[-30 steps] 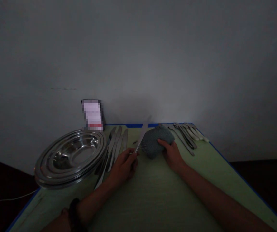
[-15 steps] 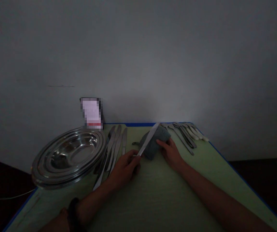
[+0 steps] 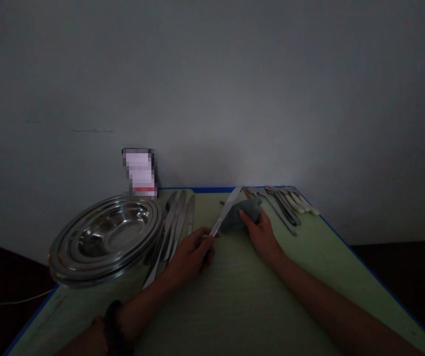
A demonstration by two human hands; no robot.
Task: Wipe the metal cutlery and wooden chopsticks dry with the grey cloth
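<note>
- The table knife (image 3: 224, 213) is slim, flat, dull grey metal; it slants from the near left up to the far right, over the middle of the far half of the table (image 3: 242, 296); its tip reaches almost to the far edge
- The left hand (image 3: 192, 254) has its grip closed around the knife's handle end, fingers curled, thumb side up; a dark band (image 3: 110, 329) sits on that wrist
- The cloth pad (image 3: 247, 210) is grey-blue, soft and bunched into a rough lump; it lies against the right side of the blade, near its far half
- The right hand (image 3: 262, 237) grips the pad, fingers wrapped over its near right side and pressing it towards the blade
- The table has a pale green, matt top and a blue rim
- A row of plain metal knives (image 3: 177, 222) lies just left of the left hand, side by side, pointing to the far edge
- A stack of wide, shallow steel bowls (image 3: 105, 237) stands at the left, shiny and round, overhanging the left edge
- A fan of cutlery (image 3: 284, 202), some with pale handles, lies at the far right corner
- A small blurred card (image 3: 139, 170) stands at the far edge behind the bowls; the grey wall (image 3: 234, 99) rises behind it
</note>
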